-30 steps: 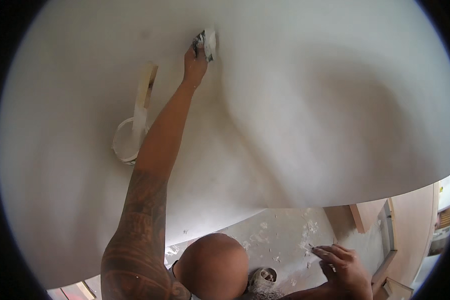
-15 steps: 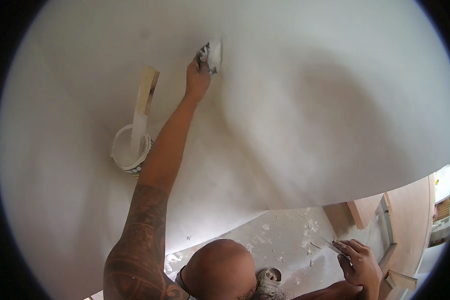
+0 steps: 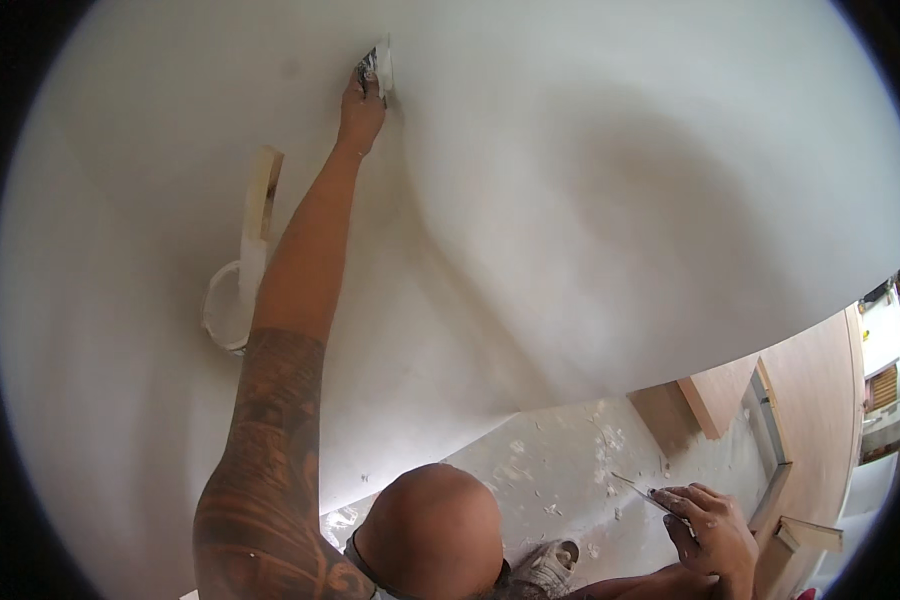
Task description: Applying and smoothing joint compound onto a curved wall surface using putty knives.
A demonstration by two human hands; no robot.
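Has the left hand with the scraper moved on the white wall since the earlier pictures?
Yes. The left hand with the scraper has gone up the wall, farther from the white bucket.

I see a plaster-caked putty knife (image 3: 375, 68) pressed flat against the white wall (image 3: 590, 200), and a second, narrow knife (image 3: 638, 490) held low, blade level.

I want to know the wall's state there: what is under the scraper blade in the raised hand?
The left hand presses the scraper against the white wall. Around it the wall looks smooth; the patch under the blade is covered.
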